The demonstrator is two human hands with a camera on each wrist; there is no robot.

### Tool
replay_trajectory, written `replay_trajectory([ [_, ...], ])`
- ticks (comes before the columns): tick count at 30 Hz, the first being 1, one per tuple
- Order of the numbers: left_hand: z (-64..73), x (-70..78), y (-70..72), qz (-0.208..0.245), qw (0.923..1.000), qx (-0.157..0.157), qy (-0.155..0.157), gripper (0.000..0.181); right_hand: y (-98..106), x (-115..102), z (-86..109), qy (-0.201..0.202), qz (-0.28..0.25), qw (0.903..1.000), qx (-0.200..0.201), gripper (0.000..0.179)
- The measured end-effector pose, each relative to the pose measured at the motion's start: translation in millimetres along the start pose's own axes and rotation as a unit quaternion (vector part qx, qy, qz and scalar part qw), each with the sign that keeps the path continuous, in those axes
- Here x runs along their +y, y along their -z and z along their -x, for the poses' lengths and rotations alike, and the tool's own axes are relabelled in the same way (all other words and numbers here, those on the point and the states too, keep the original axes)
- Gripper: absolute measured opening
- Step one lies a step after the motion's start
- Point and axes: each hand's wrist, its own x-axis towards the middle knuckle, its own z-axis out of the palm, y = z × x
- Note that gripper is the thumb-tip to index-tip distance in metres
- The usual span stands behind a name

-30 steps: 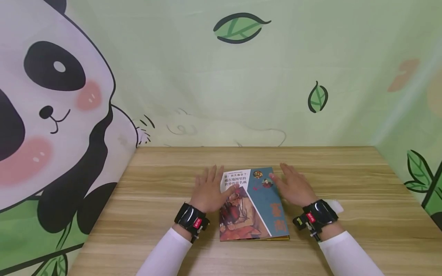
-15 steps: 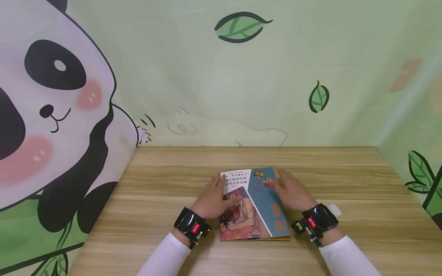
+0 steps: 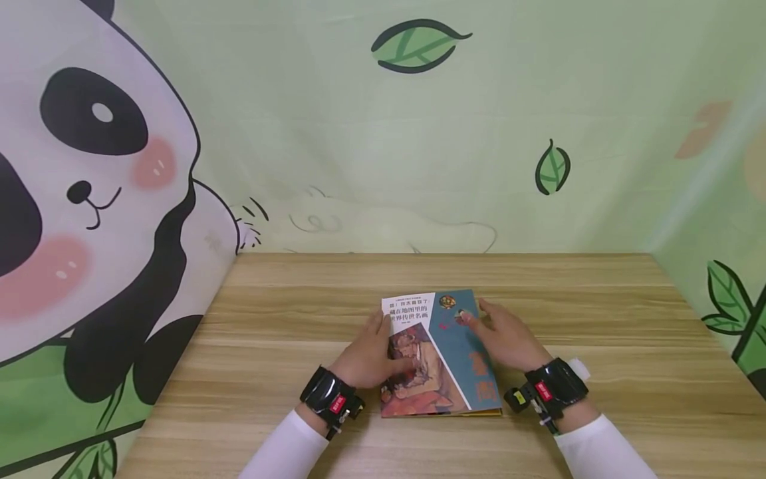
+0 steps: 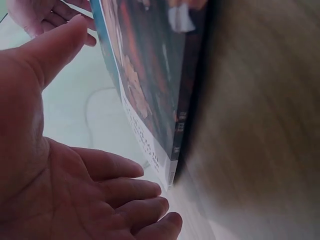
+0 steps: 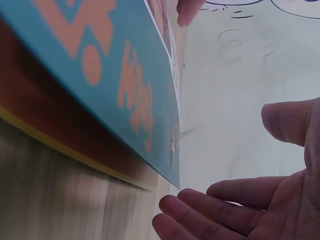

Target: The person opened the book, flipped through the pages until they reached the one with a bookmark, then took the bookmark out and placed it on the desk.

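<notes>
A picture book (image 3: 457,359) lies closed on the wooden table, its cover split between a painting and blue with Chinese lettering. Along its left side is my left hand (image 3: 364,354), fingers loosely extended beside the spine and thumb over the painting. In the left wrist view that thumb (image 4: 60,47) stands up off the cover (image 4: 145,70), and the fingertips sit near the spine's far end. My right hand (image 3: 511,338) flanks the other side, thumb over the blue part. The right wrist view shows its relaxed fingers (image 5: 215,215) by the far corner, with the cover (image 5: 125,95) slightly lifted above yellow-edged layers.
The wooden tabletop (image 3: 269,299) runs back to a pale green cloth backdrop (image 3: 335,133) printed with a panda (image 3: 102,166) and leaves. Black camera bands (image 3: 329,399) circle both wrists, below which are white sleeves.
My left hand has drawn slightly nearer along the book's left side, its spread fingers coming together. The right hand has shifted a little nearer too. The book stays in place.
</notes>
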Motion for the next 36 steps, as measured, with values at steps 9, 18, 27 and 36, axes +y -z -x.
replay_trajectory([
  [9, 2.7, -1.7, -3.2, 0.002, 0.9998, -0.02, -0.006, 0.108, -3.1, 0.5, -0.3, -0.009, -0.042, 0.9989, -0.018, 0.07],
  [18, 4.8, -2.9, -5.6, 0.004, 0.9995, -0.022, -0.021, 0.109, -3.6, -0.7, 0.6, -0.022, -0.064, 0.9975, -0.022, 0.066],
  [27, 9.0, -1.7, -8.8, -0.011, 0.9995, -0.021, -0.02, 0.11, -6.6, -1.1, 3.0, -0.038, -0.061, 0.9972, -0.023, 0.059],
  [36, 11.2, -0.7, -9.1, -0.029, 0.9991, -0.021, -0.024, 0.108, -5.9, -0.1, 5.7, -0.035, -0.045, 0.998, -0.027, 0.061],
])
